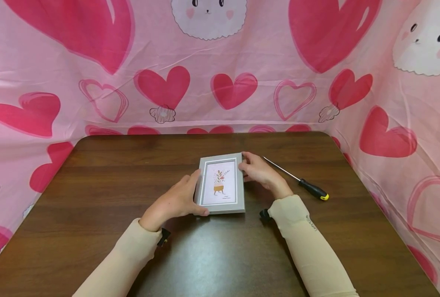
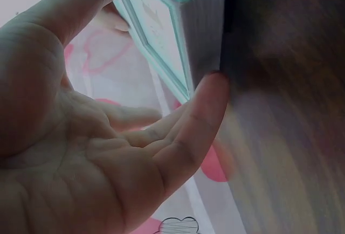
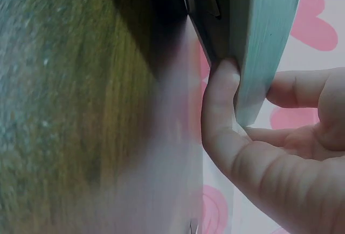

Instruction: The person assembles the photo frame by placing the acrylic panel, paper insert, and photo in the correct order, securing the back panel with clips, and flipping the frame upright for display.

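A grey picture frame (image 1: pixel 220 183) stands over the middle of the table, its front showing a small print of a plant in an orange pot. My left hand (image 1: pixel 175 198) holds it at the left side, thumb at the near left corner. The left wrist view shows those fingers (image 2: pixel 207 104) reaching to the frame's thick side edge. At the upper right edge my right hand (image 1: pixel 261 171) pinches the frame, thumb on the front and a fingertip (image 3: pixel 223 83) behind. The dark back (image 3: pixel 215 34) of the frame shows in the right wrist view, raised off the table there.
A screwdriver (image 1: pixel 313 189) with a black and yellow handle lies right of my right hand, its shaft pointing to the far left. The brown wooden table (image 1: pixel 105 198) ends at a pink heart-patterned cloth (image 1: pixel 264 53) behind and at the sides.
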### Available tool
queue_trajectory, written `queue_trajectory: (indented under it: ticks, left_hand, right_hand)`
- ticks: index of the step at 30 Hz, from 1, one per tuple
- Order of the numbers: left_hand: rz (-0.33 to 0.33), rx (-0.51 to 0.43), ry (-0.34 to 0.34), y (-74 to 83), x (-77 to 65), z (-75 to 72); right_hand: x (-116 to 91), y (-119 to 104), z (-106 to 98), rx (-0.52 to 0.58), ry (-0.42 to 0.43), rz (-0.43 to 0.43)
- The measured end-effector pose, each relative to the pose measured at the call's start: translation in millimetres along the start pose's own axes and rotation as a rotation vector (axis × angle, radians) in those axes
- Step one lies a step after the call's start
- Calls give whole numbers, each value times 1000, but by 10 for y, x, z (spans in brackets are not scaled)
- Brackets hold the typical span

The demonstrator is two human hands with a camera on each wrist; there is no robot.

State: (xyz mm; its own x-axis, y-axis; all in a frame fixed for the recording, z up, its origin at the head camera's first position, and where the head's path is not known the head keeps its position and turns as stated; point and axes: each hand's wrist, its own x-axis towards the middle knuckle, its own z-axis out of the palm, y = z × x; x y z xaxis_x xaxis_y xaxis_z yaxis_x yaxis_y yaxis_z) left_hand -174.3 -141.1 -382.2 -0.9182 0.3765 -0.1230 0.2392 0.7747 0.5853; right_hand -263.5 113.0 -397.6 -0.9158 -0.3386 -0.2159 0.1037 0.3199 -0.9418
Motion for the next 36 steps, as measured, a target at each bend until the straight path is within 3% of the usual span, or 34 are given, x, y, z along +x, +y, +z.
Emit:
queue_trajectory:
  ticks: [6,13,25,36]
  left_hand:
    - [-28,24,-3,-35,28,24]
    - [-1,13,-14,-43,39,44]
    - [-89,45,-43,-3,23,59]
    - [-88,59,-23,9,18,89]
  right_hand:
    - [15,38,-5,-29,7,-6]
    - [20,74,-20,-66,-8,-12]
    - [18,96,-40,-165,-36,1]
    - [5,87,-8,-242,-18,-15]
